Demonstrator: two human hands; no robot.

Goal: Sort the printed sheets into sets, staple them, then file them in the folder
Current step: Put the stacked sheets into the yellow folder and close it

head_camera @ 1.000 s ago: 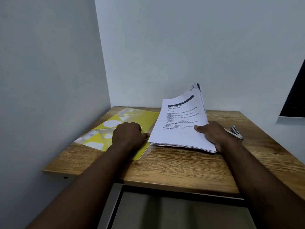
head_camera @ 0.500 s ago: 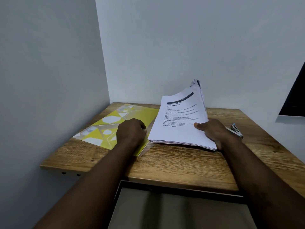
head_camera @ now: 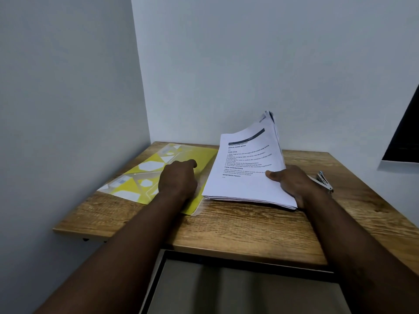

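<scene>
The sheets [head_camera: 244, 177] are lying centrally on the worktop [head_camera: 249, 227], far end raised, the right hand [head_camera: 294, 184] gripping their near right corner; this one-corner grip is risking fanned, mixed sets. The left hand [head_camera: 178, 180] is resting curled on the folder [head_camera: 154, 164], grip indeterminate.

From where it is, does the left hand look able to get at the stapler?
Probably not directly: the stapler lies beyond the right hand and its paper stack, while the left hand rests on the folder.
</scene>
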